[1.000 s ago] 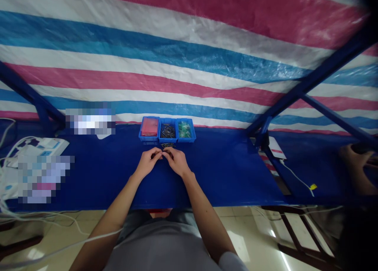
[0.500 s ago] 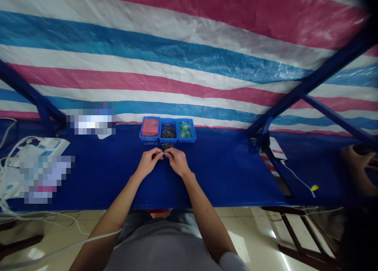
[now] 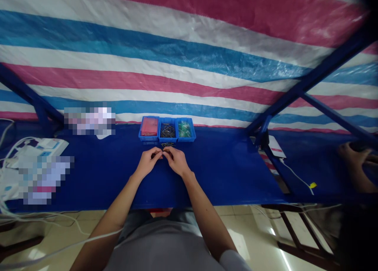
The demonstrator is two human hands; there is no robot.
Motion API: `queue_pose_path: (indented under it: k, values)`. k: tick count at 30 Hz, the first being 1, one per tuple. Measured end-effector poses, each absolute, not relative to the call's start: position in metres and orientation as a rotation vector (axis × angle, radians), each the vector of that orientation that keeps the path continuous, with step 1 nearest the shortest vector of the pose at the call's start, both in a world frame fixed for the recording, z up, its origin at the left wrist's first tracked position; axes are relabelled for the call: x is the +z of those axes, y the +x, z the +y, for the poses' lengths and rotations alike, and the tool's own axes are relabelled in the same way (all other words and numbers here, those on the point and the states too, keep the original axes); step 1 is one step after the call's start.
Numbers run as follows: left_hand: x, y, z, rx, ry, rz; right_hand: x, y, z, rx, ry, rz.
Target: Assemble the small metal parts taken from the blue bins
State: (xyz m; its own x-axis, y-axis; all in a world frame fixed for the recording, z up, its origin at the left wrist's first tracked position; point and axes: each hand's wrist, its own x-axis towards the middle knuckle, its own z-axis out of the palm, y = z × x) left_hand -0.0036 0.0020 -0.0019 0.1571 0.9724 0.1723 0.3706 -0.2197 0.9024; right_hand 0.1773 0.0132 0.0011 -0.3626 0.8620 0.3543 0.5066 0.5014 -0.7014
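1. Logging from afar, I count left hand and right hand, fingers drawn together at the tips, the two nearly meeting; what they pinch I cannot tell.
2. Metal pins, loose pile: on blue table, just beyond the fingertips.
3. Middle blue bin, holding dark pins: directly behind that pile.
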Motion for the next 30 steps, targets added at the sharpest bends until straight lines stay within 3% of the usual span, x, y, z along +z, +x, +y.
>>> queue_pose_path:
  k: [30]
  values:
    - [-0.0040,-0.0044,0.0020,1.060,1.684,1.283,-0.0019,0.1781,0.0156,0.646,-1.101,-1.938]
